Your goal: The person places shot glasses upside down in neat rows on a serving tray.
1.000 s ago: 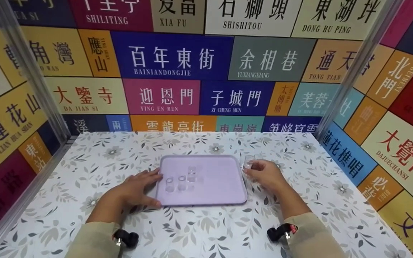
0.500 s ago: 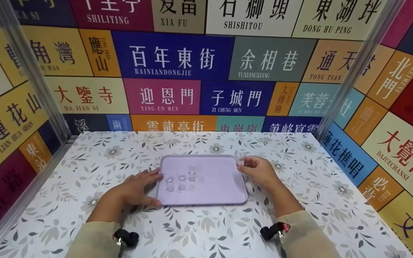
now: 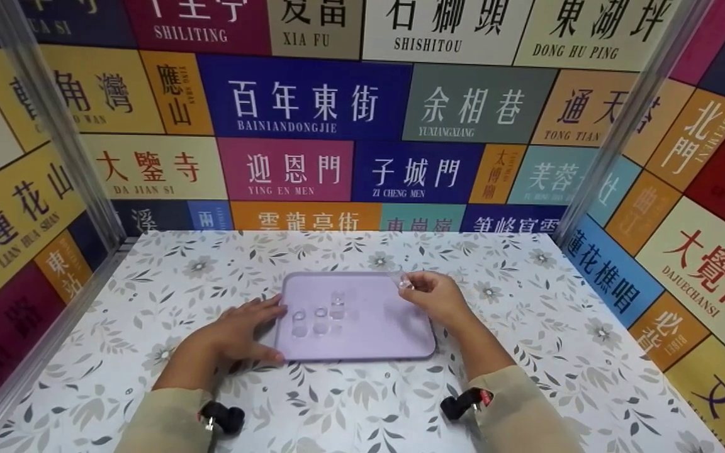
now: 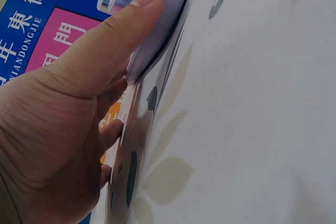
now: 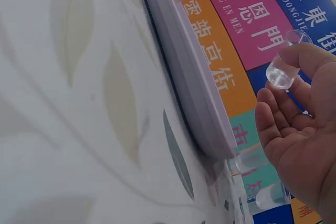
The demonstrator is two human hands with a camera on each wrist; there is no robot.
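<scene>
A shallow lilac tray (image 3: 369, 343) lies on the table. My left hand (image 3: 236, 330) rests at its left side, fingers spread and the thumb (image 4: 134, 11) against the rim in the left wrist view. Small clear cups stand in the tray's left half: one nearest the left hand (image 3: 299, 326), one beside it (image 3: 320, 322) and one farther back (image 3: 337, 308). My right hand (image 3: 441, 299) pinches another small clear cup (image 5: 282, 72) between thumb and fingers, raised over the tray's back right corner. That held cup tilts in the right wrist view.
More clear cups (image 5: 270, 195) stand on the table beyond the tray's end in the right wrist view; the right hand hides them in the head view. A floral cloth (image 3: 362, 402) covers the table. Panels with printed signs (image 3: 306, 97) wall the back and sides.
The right hand has lifted a clear cup from the table right of the tray and carried it left over the tray's back right corner. The left hand and tray stay put.
</scene>
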